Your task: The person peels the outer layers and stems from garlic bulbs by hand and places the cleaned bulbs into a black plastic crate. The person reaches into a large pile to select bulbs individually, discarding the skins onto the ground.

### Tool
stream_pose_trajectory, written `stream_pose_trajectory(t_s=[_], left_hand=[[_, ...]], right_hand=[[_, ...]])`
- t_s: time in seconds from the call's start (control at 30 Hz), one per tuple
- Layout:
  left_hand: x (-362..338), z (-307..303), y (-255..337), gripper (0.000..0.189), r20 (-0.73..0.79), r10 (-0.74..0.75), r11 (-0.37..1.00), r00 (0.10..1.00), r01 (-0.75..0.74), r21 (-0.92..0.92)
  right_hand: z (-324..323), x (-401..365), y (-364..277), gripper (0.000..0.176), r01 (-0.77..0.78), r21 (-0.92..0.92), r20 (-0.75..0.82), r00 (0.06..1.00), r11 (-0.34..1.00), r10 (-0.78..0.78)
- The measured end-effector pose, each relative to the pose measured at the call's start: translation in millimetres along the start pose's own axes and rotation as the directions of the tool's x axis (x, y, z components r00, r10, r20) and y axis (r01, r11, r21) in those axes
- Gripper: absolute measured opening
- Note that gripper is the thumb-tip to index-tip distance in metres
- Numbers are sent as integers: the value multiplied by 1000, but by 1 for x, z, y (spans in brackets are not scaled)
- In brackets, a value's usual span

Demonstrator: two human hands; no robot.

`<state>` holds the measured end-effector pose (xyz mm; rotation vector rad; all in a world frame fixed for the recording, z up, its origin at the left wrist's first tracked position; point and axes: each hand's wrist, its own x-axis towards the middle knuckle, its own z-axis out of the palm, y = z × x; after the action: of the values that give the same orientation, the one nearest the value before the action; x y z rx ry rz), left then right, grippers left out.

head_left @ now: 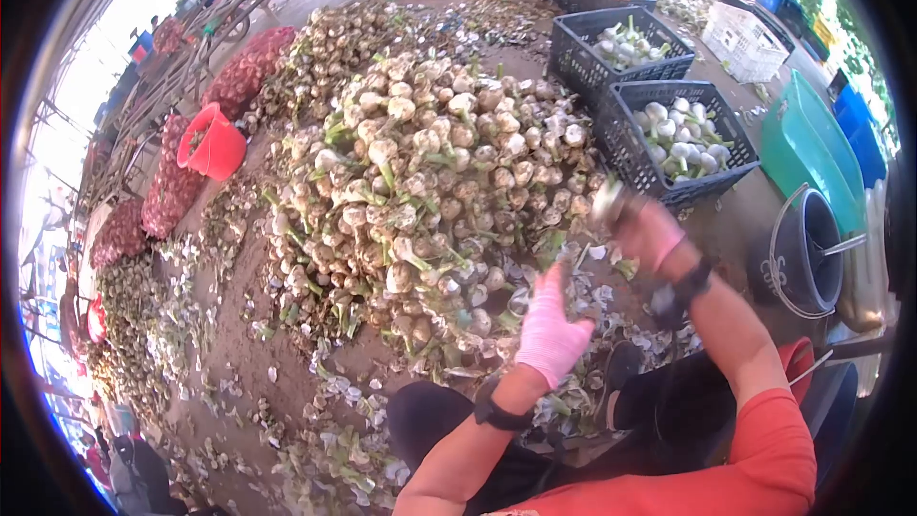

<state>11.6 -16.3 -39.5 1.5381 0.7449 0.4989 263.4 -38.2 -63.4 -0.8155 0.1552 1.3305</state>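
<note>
My left hand (pixel 552 334), in a pink glove, reaches to the near right edge of a big heap of garlic bulbs (pixel 430 172). Its fingers are stretched out and the thumb stands apart; nothing shows in its grasp. Further right, my right hand (pixel 651 237), also gloved in pink, is smeared by motion. Its fingers are closed around a pale, greenish garlic bulb (pixel 607 199), much blurred. Something dark beside that bulb is too blurred to name. Just beyond this hand stands a black crate (pixel 683 193) with cleaner white garlic bulbs (pixel 680 139) inside.
Another black crate (pixel 573 48) of garlic stands behind. To the right are a green tub (pixel 812 148) and a dark bucket (pixel 764 272). A red bucket (pixel 218 148) and filled net sacks (pixel 164 196) lie left. Peelings (pixel 353 420) litter the floor around my legs.
</note>
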Motion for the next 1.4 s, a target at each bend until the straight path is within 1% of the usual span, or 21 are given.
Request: stream_pose_trajectory(t_s=[0.03,0.07,0.1,0.17,0.2,0.27,0.3,0.33,0.4,0.47,0.6,0.7,0.73,0.83,1.0,1.1,1.13,1.2,1.27,1.33,1.4], left_hand=[[-2,0,5,77,8,89,988,996,-89,128],[-5,3,-3,81,83,-27,995,996,19,98],[-6,0,3,79,124,-13,991,992,-4,136],[-7,-6,22,77,161,-1,986,987,-26,163],[-7,-8,28,76,173,-10,977,985,-28,213],[-6,-14,34,75,171,-28,965,985,-18,261],[-6,-15,34,75,141,-44,965,989,5,263],[-6,-17,34,74,114,-62,963,992,29,267],[-3,-22,36,73,110,-44,975,993,19,220],[0,-25,35,70,108,19,993,994,-31,112],[0,-28,36,66,76,-23,987,997,11,158],[2,-33,39,66,86,-39,990,996,27,137],[2,-34,41,66,91,-41,992,995,30,125],[1,-28,40,65,51,14,991,999,-21,129],[-13,-22,57,64,24,37,992,999,-40,117],[-22,-21,70,65,55,133,991,990,-134,15],[-24,-23,71,65,51,127,992,991,-128,24],[-24,-28,69,64,105,57,994,993,-67,87],[-19,-31,62,63,120,11,997,993,-20,80],[-12,-29,58,63,92,2,993,996,-13,116],[-7,-28,57,63,119,-5,991,993,-11,130]], right_hand=[[27,-1,-29,22,-16,2,-5,1000,1000,16],[45,1,-55,24,201,96,100,972,975,-210],[56,10,-73,27,398,208,181,882,893,-436],[66,29,-74,27,391,52,152,906,919,-395],[73,33,-53,25,380,-260,180,922,887,-342],[81,45,0,22,282,-773,190,958,568,-216],[74,60,25,27,219,-883,189,976,415,-112],[62,78,53,33,166,-956,169,986,243,-10],[43,112,105,43,351,-876,388,920,-332,-51],[46,135,150,49,97,-907,190,963,-409,-191],[36,163,201,38,0,-967,122,877,-254,-465],[-1,183,204,26,31,-985,-39,917,167,-398],[0,180,198,26,30,-987,-38,913,160,-407],[12,161,175,35,-18,-980,61,920,-198,-387],[9,170,177,59,207,-978,189,947,41,-260],[26,168,198,64,134,-972,170,967,-192,-188],[18,181,206,64,140,-973,173,968,-185,-180],[11,199,222,62,113,-984,74,961,135,-267],[6,203,228,52,98,-994,66,901,55,-430],[-12,218,231,44,245,-927,126,916,283,-382],[-25,222,233,35,230,-929,118,926,290,-359]])
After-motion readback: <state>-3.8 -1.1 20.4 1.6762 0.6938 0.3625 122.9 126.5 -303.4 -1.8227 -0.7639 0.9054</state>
